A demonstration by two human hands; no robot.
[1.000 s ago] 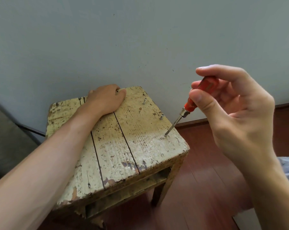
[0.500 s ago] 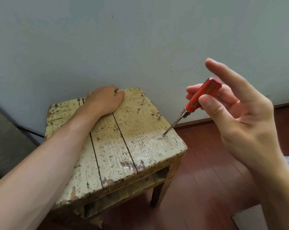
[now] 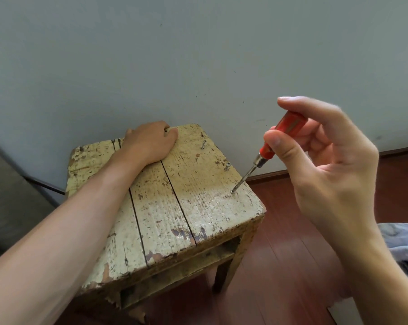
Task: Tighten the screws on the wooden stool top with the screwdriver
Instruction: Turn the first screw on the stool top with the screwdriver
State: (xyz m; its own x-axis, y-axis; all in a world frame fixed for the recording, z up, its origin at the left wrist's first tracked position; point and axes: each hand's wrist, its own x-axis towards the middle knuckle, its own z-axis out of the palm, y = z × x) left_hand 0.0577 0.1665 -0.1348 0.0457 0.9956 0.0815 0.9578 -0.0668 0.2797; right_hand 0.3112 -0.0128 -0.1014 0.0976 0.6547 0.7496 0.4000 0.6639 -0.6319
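While left hand (image 3: 149,141) lies flat on stool (image 3: 174,207), right hand (image 3: 320,156) pinches screwdriver (image 3: 271,148).

R index (image 3: 299,103) recurled over screwdriver (image 3: 278,139) handle.

A home room, by its looks: plain grey wall (image 3: 198,55) at twelve o'clock, reddish wood floor (image 3: 280,266) at five, crumpled cloth (image 3: 402,245) at four.
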